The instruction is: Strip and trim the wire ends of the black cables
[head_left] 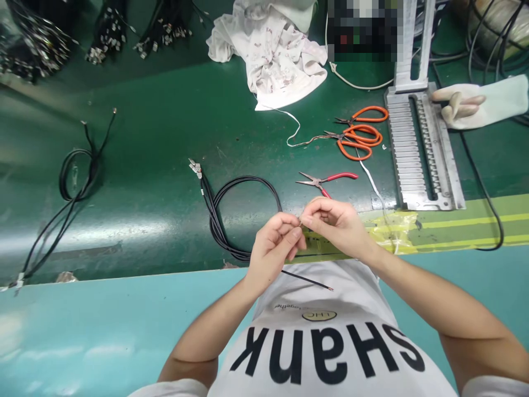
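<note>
White cotton shirt with big black lettering nearest, it's on me. Left hand closed on the thin black round-jacketed cable; its coil lies on the green worktop just beside that hand, and one loose end pokes out below my fingers. Right hand pinched at the left fingertips, thumb to finger; what's between them is too small to tell. Red-handled needle-nose pliers just past my right hand, jaws spread. Orange-handled snips further out, silver slotted metal fixture to their right.
</note>
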{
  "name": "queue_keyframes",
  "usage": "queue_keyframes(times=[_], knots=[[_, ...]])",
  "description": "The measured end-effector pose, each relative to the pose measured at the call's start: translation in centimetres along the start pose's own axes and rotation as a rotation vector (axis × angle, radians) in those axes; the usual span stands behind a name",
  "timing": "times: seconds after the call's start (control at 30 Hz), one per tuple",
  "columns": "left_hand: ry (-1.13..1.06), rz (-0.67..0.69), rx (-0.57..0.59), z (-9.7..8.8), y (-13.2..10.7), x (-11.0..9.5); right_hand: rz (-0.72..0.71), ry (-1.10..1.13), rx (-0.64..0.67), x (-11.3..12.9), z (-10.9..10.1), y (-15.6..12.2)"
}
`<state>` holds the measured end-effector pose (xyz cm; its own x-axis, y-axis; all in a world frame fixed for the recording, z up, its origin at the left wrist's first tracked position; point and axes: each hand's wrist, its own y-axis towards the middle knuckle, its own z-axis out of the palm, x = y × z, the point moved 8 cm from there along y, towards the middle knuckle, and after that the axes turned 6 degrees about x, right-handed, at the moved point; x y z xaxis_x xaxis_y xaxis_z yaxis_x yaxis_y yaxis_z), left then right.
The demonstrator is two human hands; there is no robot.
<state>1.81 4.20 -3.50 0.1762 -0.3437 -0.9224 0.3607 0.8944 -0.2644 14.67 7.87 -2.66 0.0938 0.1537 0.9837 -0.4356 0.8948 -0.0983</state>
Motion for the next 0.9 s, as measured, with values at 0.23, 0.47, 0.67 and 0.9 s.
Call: queue_keyframes(times=[0.23,0.47,0.67,0.9], knots=[[0.222,0.192,-0.274,-0.6,-0.5,-2.0,0.114,-0.005,-0.088,-0.3,0.0,-0.4],[0.687,0.54,-0.374,0.5,-1.6,-3.8,0.214,0.249,-0.102,-1.9,0.7,-0.8],[0.906,0.689,-0.311,1.8,-1.6,-4.4,0.206,0.272,-0.105,-2.1,1.0,-1.1],[0.468,0.504,-0.205,0.0,-1.0,-2.8,0.187,0.209,-0.066,-1.1,1.3,-1.1]])
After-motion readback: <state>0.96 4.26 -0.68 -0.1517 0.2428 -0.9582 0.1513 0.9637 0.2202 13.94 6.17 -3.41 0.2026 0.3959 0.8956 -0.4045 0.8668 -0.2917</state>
